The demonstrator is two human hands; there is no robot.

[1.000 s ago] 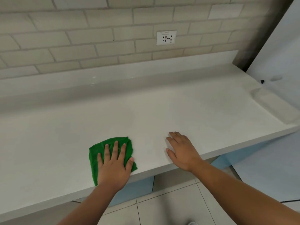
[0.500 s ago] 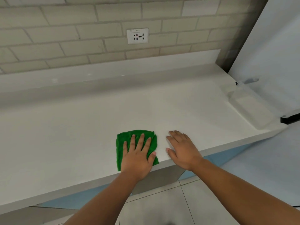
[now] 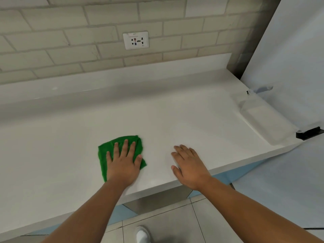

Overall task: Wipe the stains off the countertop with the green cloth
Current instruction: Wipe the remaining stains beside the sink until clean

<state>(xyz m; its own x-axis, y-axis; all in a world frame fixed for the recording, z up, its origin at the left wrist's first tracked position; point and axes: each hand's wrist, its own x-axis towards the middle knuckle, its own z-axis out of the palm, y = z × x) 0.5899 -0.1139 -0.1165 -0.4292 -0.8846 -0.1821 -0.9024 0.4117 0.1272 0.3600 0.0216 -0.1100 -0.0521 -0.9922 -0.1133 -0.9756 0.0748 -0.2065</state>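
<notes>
A folded green cloth (image 3: 107, 151) lies flat on the white countertop (image 3: 175, 120), near its front edge. My left hand (image 3: 122, 163) presses down on the cloth with straight, spread fingers and covers most of it. My right hand (image 3: 189, 165) rests flat on the bare countertop to the right of the cloth, fingers straight, holding nothing. No stains stand out on the white surface.
A brick-tiled wall with a white socket (image 3: 135, 40) runs behind the counter. A white door or panel (image 3: 289, 67) with a black hinge part (image 3: 308, 133) bounds the counter on the right. Below the front edge are floor tiles and a white shoe (image 3: 142, 234).
My left hand slid the green cloth to the right along the front edge, then back a little to the left. My right hand stayed flat on the counter.
</notes>
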